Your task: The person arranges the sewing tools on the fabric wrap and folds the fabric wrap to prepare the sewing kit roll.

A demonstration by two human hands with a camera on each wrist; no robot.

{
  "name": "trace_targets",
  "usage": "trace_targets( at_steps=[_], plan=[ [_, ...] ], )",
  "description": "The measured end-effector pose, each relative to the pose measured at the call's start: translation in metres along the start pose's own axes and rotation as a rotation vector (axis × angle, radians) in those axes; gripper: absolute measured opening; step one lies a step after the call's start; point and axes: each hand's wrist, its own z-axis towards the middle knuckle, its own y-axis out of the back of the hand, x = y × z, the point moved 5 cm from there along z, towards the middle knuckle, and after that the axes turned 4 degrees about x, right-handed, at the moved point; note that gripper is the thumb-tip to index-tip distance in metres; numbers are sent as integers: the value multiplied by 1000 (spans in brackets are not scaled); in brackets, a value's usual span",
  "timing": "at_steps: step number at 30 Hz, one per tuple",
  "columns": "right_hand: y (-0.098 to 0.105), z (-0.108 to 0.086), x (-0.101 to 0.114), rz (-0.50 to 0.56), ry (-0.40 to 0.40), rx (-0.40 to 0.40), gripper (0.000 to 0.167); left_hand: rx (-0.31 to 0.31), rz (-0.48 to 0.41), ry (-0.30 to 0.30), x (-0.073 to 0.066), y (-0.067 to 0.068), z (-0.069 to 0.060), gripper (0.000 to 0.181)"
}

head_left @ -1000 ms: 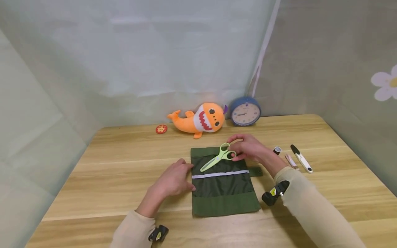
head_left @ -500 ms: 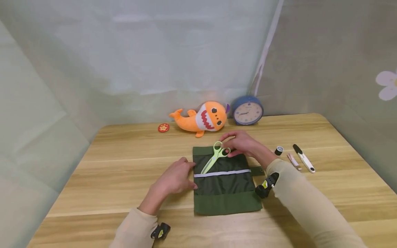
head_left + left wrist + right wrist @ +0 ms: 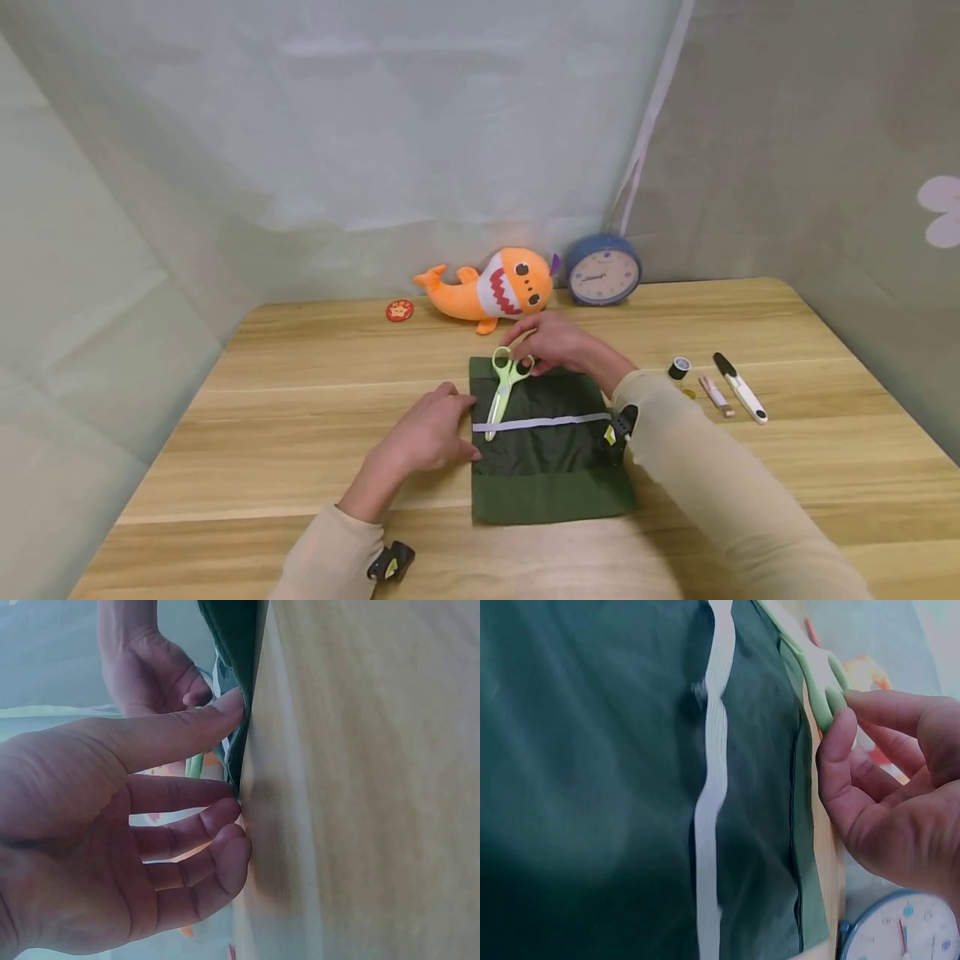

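Light green scissors (image 3: 500,400) point down over the left part of a dark green fabric pouch (image 3: 555,500), which lies spread on the table. My right hand (image 3: 551,343) pinches them by a handle loop, thumb against fingers, as the right wrist view shows. Their tip shows just past the white elastic band (image 3: 547,422); whether the blade runs under or over the band I cannot tell. At the pouch's left edge, my left hand (image 3: 429,429) rests with thumb and fingertips touching the cloth. The left wrist view shows its thumb (image 3: 180,731) on the fabric edge, fingers loosely bent.
To the right on the wooden table (image 3: 300,433) lie a black thread spool (image 3: 679,367), a small pinkish tool (image 3: 717,396) and a black-and-white slim tool (image 3: 740,388). An orange plush shark (image 3: 487,287), a blue clock (image 3: 603,271) and a red round badge (image 3: 400,310) sit at the back.
My right hand has moved left with the scissors, turning them more upright. Their tip has gone from above the elastic band to just past it. The left hand stays at the pouch edge.
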Motion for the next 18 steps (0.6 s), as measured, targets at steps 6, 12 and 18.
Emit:
trace_targets(
  at_steps=[6, 12, 18],
  plan=[
    [-14, 7, 7, -85, 28, 0, 28, 6, 5, -6, -1, 1, -2, 77],
    [-26, 12, 15, -228, 51, -6, 27, -1, 4, -12, -1, 1, -2, 77],
    [-36, 11, 20, -303, 66, 17, 29, -4, 11, -16, -2, 1, 0, 73]
  ],
)
